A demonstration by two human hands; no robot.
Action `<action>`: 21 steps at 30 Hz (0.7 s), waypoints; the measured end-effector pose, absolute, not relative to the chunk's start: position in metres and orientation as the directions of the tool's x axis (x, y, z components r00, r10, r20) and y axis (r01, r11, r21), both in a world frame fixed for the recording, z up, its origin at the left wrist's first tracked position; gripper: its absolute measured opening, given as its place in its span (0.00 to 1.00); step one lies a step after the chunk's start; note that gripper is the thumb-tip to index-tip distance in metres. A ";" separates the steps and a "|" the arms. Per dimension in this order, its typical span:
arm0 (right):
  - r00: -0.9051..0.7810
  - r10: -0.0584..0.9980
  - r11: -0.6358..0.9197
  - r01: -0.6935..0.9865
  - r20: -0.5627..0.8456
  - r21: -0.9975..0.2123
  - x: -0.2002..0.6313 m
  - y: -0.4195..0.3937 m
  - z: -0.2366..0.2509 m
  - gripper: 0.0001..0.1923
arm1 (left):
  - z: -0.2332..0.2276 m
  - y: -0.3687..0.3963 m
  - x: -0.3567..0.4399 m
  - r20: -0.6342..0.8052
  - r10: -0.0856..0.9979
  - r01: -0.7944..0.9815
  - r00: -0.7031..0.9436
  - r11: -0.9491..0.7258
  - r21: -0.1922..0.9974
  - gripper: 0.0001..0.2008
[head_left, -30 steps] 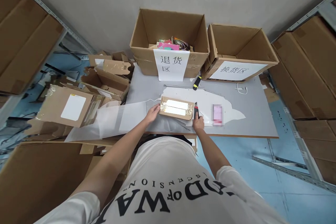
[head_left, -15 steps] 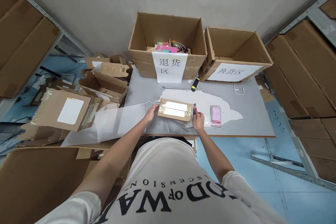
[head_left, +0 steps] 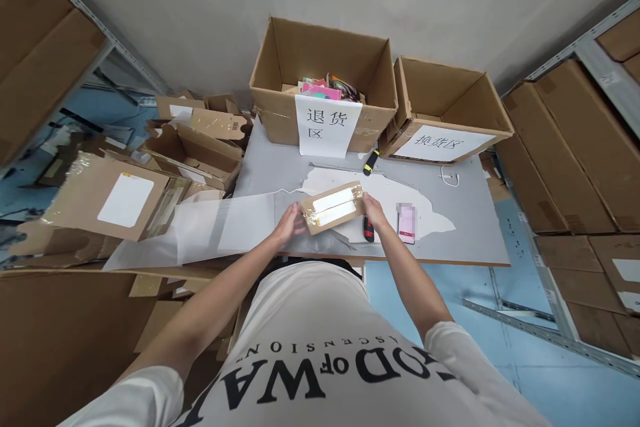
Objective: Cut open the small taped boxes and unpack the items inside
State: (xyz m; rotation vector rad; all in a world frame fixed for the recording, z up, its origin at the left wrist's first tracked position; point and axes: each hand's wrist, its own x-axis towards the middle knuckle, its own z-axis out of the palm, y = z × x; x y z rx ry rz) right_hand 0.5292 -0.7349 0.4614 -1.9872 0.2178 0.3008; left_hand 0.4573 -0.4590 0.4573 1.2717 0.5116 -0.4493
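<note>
Gripping taped parcel (head_left: 332, 207) between both hands: left hand (head_left: 289, 225), right hand (head_left: 374, 211).

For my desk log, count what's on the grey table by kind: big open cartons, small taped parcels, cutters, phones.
Big open cartons: 2
Small taped parcel: 1
Cutters: 2
Phone: 1
Total: 6

You hold a flat taped parcel (head_left: 332, 207) between your left hand (head_left: 289, 223) and right hand (head_left: 373, 209), tilted above the grey table (head_left: 465, 240). A red cutter (head_left: 369, 229) lies just beside your right hand, a phone (head_left: 407, 223) near it. Two open boxes (head_left: 320, 73) stand along the table's far edge.
</note>
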 end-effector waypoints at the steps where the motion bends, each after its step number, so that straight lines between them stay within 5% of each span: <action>1: 0.956 -0.027 -0.448 -0.274 -0.293 -0.851 0.540 -0.732 0.466 0.29 | 0.459 -0.463 0.451 -0.613 -0.044 0.600 0.788 0.271 0.752 0.38; 5: 0.956 -0.022 -0.564 -0.253 -0.293 -0.786 0.582 -0.718 0.480 0.27 | 0.465 -0.479 0.432 -0.683 -0.112 0.665 0.722 0.386 0.639 0.39; 13: 0.947 0.174 -0.570 -0.128 -0.272 -0.811 0.610 -0.695 0.465 0.30 | 0.464 -0.494 0.417 -0.732 -0.169 0.717 0.660 0.434 0.546 0.41; 21: 0.935 0.168 -0.472 -0.202 -0.312 -0.858 0.587 -0.688 0.456 0.47 | 0.454 -0.471 0.436 -0.746 -0.038 0.736 0.665 -0.139 0.662 0.38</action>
